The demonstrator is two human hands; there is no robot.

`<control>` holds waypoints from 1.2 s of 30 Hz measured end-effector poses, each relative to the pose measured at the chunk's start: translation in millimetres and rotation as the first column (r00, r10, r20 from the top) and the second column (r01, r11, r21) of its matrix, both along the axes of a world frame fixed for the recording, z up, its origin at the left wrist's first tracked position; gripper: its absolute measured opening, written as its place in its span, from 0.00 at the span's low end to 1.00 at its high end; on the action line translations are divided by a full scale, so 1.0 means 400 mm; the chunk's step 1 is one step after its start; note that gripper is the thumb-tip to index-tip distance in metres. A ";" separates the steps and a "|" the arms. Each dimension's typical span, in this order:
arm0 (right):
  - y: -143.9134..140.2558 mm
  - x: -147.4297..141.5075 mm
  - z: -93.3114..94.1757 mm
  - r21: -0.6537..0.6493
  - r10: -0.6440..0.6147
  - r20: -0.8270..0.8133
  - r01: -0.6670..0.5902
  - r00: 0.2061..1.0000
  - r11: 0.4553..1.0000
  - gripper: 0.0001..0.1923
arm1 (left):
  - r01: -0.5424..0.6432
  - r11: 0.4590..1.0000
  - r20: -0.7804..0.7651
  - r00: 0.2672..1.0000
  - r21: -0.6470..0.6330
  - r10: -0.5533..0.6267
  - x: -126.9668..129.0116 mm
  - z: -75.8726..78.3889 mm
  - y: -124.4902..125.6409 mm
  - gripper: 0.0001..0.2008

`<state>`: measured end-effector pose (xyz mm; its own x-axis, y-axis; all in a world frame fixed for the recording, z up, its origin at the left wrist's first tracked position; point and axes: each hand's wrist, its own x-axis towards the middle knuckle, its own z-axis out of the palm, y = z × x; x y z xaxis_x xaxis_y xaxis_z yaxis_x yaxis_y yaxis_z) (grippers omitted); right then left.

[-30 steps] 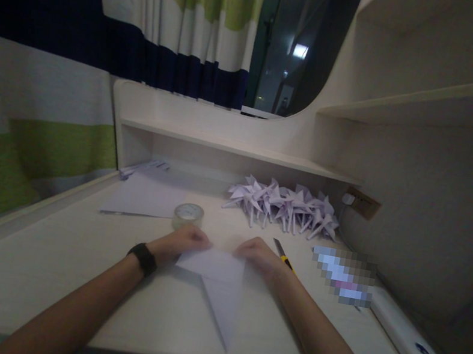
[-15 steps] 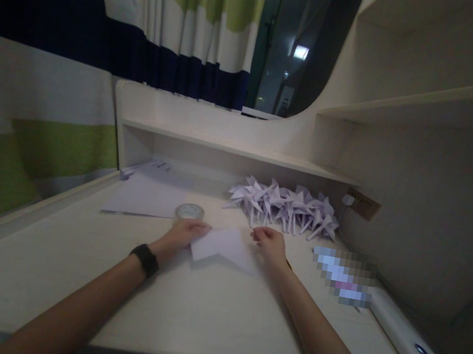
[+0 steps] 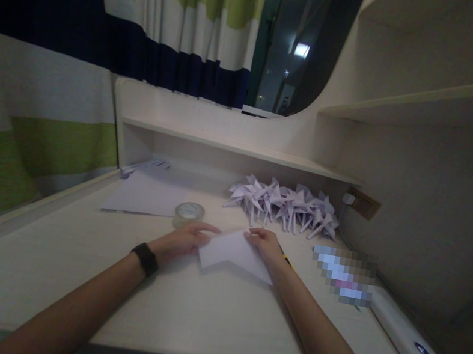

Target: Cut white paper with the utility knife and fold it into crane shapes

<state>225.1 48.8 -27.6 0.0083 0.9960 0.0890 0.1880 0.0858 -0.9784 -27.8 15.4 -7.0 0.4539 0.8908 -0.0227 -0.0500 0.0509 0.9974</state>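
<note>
A white sheet of folded paper is between my two hands just above or on the desk, a notch showing along its near edge. My left hand, with a dark watch at the wrist, grips its left corner between thumb and fingers. At the upper right edge, my right hand pinches the same sheet. Beside the left fingers lies a roll of clear tape. A thin yellow and black tool is partly hidden behind my right wrist; its kind cannot be made out.
Folded white paper pinwheels are heaped at the back. White sheets lie at the back left. To the right are a blurred-out object and a white power strip with cables. A shelf runs above the desk's back.
My right hand has closed on the paper's right side, where it was apart from it before. The sheet and my left fingers have shifted slightly right.
</note>
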 end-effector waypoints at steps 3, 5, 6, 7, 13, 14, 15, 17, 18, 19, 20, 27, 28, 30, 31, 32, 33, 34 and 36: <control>0.004 0.011 0.011 -0.014 -0.011 -0.029 0.010 1.000 1.000 0.21 | 0.019 1.000 -0.010 1.000 -0.025 -0.019 -0.007 0.002 0.006 0.23; 0.004 0.016 0.016 -0.027 0.009 -0.039 -0.010 0.999 1.000 0.20 | 0.042 0.998 -0.021 0.999 -0.040 -0.043 -0.012 0.001 0.010 0.23; 0.003 0.018 0.019 -0.035 0.037 -0.044 -0.039 0.998 0.999 0.20 | 0.059 0.997 -0.028 0.998 -0.046 -0.060 -0.015 0.002 0.012 0.24; 0.001 0.019 0.022 -0.048 0.069 -0.049 -0.071 0.996 0.996 0.20 | 0.072 0.996 -0.034 0.997 -0.051 -0.074 -0.017 0.003 0.012 0.24; -0.003 0.043 0.049 -0.076 0.055 -0.087 -0.061 0.995 0.995 0.19 | 0.089 0.990 -0.083 0.992 -0.109 -0.099 -0.039 0.028 0.003 0.25; -0.001 0.049 0.054 -0.070 0.037 -0.092 -0.043 0.995 0.997 0.19 | 0.068 0.992 -0.088 0.993 -0.108 -0.078 -0.043 0.034 0.004 0.25; 0.001 0.055 0.059 -0.064 0.023 -0.093 -0.029 0.995 0.998 0.18 | 0.036 0.995 -0.087 0.995 -0.098 -0.045 -0.046 0.037 0.005 0.24; 0.000 0.061 0.067 -0.054 0.008 -0.091 -0.013 0.996 0.998 0.18 | -0.043 0.997 -0.089 0.995 -0.060 0.037 -0.048 0.039 0.009 0.22; -0.004 0.060 0.071 -0.050 0.024 -0.083 -0.028 0.996 0.998 0.18 | -0.075 0.996 -0.097 0.993 -0.039 0.071 -0.046 0.037 0.011 0.21; -0.010 0.055 0.074 -0.048 0.060 -0.069 -0.064 0.996 0.997 0.18 | -0.092 0.996 -0.111 0.990 -0.021 0.089 -0.041 0.034 0.012 0.20; -0.018 0.047 0.075 -0.050 0.115 -0.050 -0.118 0.992 0.992 0.19 | -0.088 0.996 -0.133 0.987 -0.007 0.087 -0.033 0.028 0.012 0.20; -0.075 -0.023 0.057 -0.056 0.374 0.083 -0.370 0.924 0.927 0.21 | 0.250 0.951 -0.329 0.927 0.183 -0.180 0.018 -0.010 -0.016 0.19; -0.074 -0.026 0.052 -0.038 0.371 0.105 -0.369 0.923 0.929 0.21 | 0.252 0.947 -0.346 0.922 0.197 -0.174 0.020 -0.012 -0.018 0.19; -0.062 -0.025 0.046 0.009 0.331 0.134 -0.335 0.934 0.942 0.21 | 0.239 0.952 -0.361 0.919 0.192 -0.158 0.021 -0.014 -0.019 0.18; -0.052 -0.020 0.046 0.035 0.292 0.139 -0.299 0.946 0.953 0.21 | 0.225 0.956 -0.355 0.923 0.187 -0.148 0.021 -0.016 -0.018 0.18; -0.041 -0.011 0.050 0.063 0.242 0.146 -0.253 0.959 0.965 0.21 | 0.204 0.962 -0.342 0.930 0.181 -0.133 0.022 -0.017 -0.017 0.18; -0.031 0.002 0.058 0.087 0.180 0.160 -0.196 0.971 0.977 0.21 | 0.172 0.970 -0.323 0.940 0.170 -0.110 0.024 -0.020 -0.015 0.17; -0.022 0.019 0.069 0.109 0.123 0.195 -0.146 0.973 0.983 0.20 | 0.134 0.980 -0.301 0.950 0.151 -0.083 0.026 -0.024 -0.013 0.17; -0.016 0.061 0.099 0.183 0.013 0.355 -0.083 0.935 0.980 0.17 | 0.060 0.994 -0.251 0.967 0.087 -0.037 0.030 -0.034 -0.009 0.16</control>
